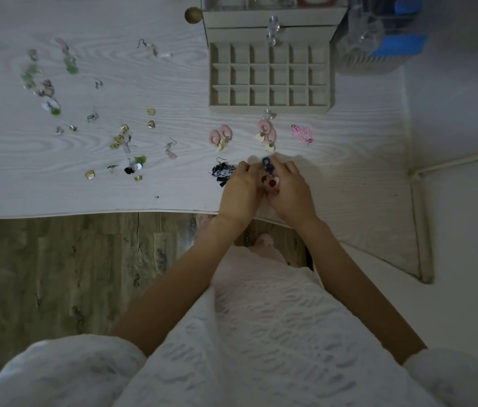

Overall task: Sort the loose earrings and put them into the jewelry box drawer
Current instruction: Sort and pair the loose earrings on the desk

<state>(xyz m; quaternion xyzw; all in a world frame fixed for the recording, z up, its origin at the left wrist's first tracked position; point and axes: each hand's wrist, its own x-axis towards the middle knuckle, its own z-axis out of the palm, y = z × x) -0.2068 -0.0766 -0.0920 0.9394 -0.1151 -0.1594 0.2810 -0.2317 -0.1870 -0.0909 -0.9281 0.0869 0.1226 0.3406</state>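
Note:
My left hand point(242, 188) and my right hand point(289, 186) meet near the table's front edge and together pinch a dangling earring point(268, 171) with a dark blue top and red-and-white discs. A dark blue bow earring point(222, 171) lies just left of my left hand. Beyond my hands lie two pairs of pink ring earrings point(220, 136) point(267, 135) and a bright pink pair point(302, 133). The jewelry box drawer point(271, 108), a beige tray of small square compartments, stands pulled out at the back. Several loose gold, green and silver earrings point(120, 139) lie scattered on the left.
The jewelry box point(273, 22) with clear knobs stands behind the drawer. A clear container with blue parts point(379, 42) sits at the back right. A small brown ball point(193, 15) is beside the box. The table's front edge point(85, 214) runs above a wooden floor.

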